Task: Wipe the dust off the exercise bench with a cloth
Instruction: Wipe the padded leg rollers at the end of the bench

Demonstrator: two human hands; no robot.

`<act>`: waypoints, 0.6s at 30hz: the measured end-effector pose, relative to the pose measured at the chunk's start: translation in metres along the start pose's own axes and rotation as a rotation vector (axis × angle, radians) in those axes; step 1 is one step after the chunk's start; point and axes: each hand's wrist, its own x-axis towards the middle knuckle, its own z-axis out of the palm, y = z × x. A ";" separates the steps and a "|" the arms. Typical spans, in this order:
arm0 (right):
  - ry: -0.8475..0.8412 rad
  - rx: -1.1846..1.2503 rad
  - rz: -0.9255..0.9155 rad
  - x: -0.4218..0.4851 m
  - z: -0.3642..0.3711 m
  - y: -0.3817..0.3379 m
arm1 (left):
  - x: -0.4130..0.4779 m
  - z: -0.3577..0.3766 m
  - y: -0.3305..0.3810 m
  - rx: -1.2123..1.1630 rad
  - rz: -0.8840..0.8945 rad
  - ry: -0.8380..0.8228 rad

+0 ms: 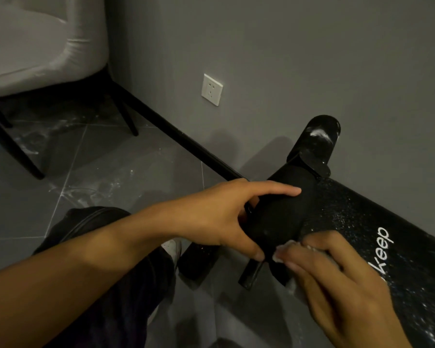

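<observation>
The black exercise bench [357, 222] runs from the centre to the lower right, its speckled top printed with white "keep" lettering. At its near end sits a black foam roller pad [281, 209]. My left hand [226, 214] grips that pad, index finger stretched along its top and thumb underneath. My right hand [337, 277] presses a small white cloth [284, 249] against the bench edge beside the pad; only a sliver of cloth shows between my fingers. A glossy black end plate [317, 141] with a white dust smear sticks up behind the pad.
A grey wall with a white socket [212, 89] stands right behind the bench. A grey upholstered chair [35, 46] on black legs is at the upper left. Dark tiled floor [98, 177] lies between. My knee in dark trousers [126, 285] is at the lower centre.
</observation>
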 end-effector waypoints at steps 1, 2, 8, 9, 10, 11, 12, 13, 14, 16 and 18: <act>0.043 0.017 0.004 0.002 0.000 -0.001 | 0.001 -0.001 -0.001 -0.011 -0.006 -0.023; 0.088 0.030 0.007 0.005 0.001 -0.004 | 0.001 -0.002 -0.001 -0.030 -0.009 -0.045; 0.108 0.095 0.028 -0.011 0.018 0.002 | 0.002 -0.006 0.000 -0.006 -0.023 -0.065; 0.133 0.078 0.031 -0.012 0.017 0.002 | 0.001 -0.006 0.000 0.001 -0.022 -0.061; 0.161 0.059 0.031 -0.010 0.016 0.001 | 0.001 -0.006 0.000 0.000 -0.019 -0.058; 0.184 0.042 0.026 -0.005 0.013 0.000 | 0.002 -0.005 0.000 -0.009 -0.017 -0.057; 0.193 0.033 0.016 0.002 0.012 -0.002 | 0.002 -0.005 0.000 -0.020 -0.017 -0.054; 0.182 0.026 0.004 0.010 0.011 -0.003 | 0.002 -0.004 0.000 -0.025 -0.016 -0.048; 0.152 0.021 -0.003 0.017 0.012 -0.005 | 0.002 -0.003 0.001 -0.021 -0.016 -0.040; 0.098 0.042 -0.012 0.021 0.015 -0.003 | 0.002 -0.003 0.001 -0.014 -0.037 -0.024; 0.101 0.129 0.006 0.011 0.015 0.003 | 0.002 -0.005 0.001 -0.004 -0.072 -0.013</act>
